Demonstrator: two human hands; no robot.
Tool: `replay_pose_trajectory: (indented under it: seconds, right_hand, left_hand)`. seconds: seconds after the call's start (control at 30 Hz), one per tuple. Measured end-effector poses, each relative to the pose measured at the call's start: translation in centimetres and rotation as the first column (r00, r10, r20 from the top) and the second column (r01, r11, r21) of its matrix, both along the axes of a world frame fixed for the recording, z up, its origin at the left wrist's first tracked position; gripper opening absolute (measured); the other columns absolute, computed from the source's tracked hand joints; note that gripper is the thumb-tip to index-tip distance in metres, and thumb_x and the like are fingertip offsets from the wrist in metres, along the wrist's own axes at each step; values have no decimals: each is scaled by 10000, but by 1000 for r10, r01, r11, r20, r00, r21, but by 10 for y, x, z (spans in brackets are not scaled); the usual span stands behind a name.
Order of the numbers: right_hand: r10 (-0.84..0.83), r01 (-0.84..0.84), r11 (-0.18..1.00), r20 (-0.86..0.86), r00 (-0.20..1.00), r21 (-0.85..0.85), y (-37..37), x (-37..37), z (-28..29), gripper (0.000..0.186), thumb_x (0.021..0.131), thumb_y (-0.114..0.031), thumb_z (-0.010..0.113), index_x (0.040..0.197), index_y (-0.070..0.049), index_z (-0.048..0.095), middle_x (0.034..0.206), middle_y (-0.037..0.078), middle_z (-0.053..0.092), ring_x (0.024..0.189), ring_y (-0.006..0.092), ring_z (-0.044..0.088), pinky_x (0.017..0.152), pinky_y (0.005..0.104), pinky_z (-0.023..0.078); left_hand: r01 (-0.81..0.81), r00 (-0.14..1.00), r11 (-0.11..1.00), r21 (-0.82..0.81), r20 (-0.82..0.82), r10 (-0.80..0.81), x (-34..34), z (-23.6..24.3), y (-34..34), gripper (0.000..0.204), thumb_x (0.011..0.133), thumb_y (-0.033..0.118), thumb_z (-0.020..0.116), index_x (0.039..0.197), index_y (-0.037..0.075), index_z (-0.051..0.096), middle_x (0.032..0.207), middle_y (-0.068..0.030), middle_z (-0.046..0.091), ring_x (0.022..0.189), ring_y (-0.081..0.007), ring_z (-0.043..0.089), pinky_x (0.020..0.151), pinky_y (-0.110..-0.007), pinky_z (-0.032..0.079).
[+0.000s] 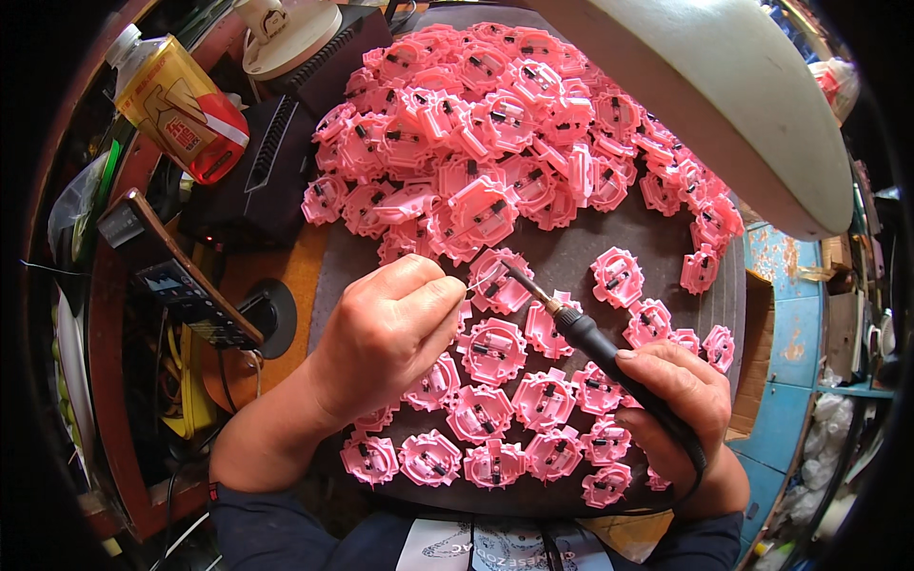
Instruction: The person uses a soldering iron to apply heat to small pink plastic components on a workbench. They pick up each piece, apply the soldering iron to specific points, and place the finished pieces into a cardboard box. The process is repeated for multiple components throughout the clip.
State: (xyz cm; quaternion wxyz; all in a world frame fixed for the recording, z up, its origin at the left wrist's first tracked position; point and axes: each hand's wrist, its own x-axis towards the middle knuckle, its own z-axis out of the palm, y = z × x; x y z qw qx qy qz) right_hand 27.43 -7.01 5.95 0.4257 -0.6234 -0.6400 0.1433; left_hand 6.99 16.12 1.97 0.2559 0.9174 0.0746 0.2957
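Note:
My right hand [681,392] grips a soldering iron [592,341] by its dark handle, its cord trailing down past the wrist. The iron's tip points up and left, over a pink plastic housing [499,297] with small parts inside. My left hand [392,314] is closed in a pinch beside that housing. From its fingertips a thin, pale strand of solder wire [480,282] reaches toward the iron's tip; whether the two touch I cannot tell. Several similar pink housings [493,350] lie spread out around and below my hands, each with black and clear parts in it.
Beyond my hands rises a large heap of pink housings [476,124] on the dark mat [562,249]. A pale lamp head [743,105] overhangs the right side. On the left stand a phone [181,276] on a holder, a black box [252,176] and a drink bottle [181,109].

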Motion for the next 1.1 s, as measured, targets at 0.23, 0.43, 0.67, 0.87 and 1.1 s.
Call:
replay_pose_trajectory:
  seconds: [0.23, 0.43, 0.67, 0.87, 1.1]
  right_hand:
    - [1, -1, 1000, 3, 1000, -14, 0, 0, 1, 491, 785, -73, 870, 1232, 54, 711, 959, 208, 728, 782, 324, 725, 680, 389, 572]
    - [2, -3, 1000, 15, 1000, 25, -2, 1, 0, 500, 789, -82, 876, 1242, 51, 712, 956, 206, 725, 782, 328, 720, 678, 396, 571]
    - [55, -55, 998, -13, 998, 4, -2, 0, 0, 526, 780, -72, 884, 1258, 57, 705, 968, 216, 730, 800, 336, 727, 685, 404, 576]
    - [56, -56, 998, -1, 998, -15, 0, -2, 2, 522, 772, -73, 884, 1247, 58, 713, 977, 226, 733, 818, 349, 735, 696, 410, 584]
    - [62, -62, 998, 9, 998, -13, 0, -2, 2, 516, 761, -72, 885, 1230, 63, 722, 973, 228, 731, 820, 353, 735, 701, 412, 586]
  left_hand:
    - [-4, 1000, 1000, -9, -3, 4, 1, 0, 0, 151, 847, -42, 772, 982, -27, 706, 877, -148, 657, 776, -335, 687, 703, -410, 567]
    - [-20, 1000, 1000, 5, -15, 20, -4, 1, -2, 166, 833, -46, 780, 985, -21, 716, 873, -144, 673, 764, -326, 693, 688, -405, 571]
    - [4, 998, 1000, 29, -55, -2, -10, 7, -1, 219, 793, -68, 787, 999, -20, 729, 878, -151, 701, 757, -317, 702, 681, -396, 577]
    - [9, 998, 1000, 28, -66, -7, -10, 7, -1, 217, 791, -72, 781, 997, -28, 728, 889, -159, 705, 761, -320, 704, 686, -397, 579]
    - [15, 997, 1000, 12, -71, -15, -10, 7, 0, 211, 800, -79, 777, 999, -30, 725, 892, -162, 705, 764, -320, 705, 689, -394, 579]
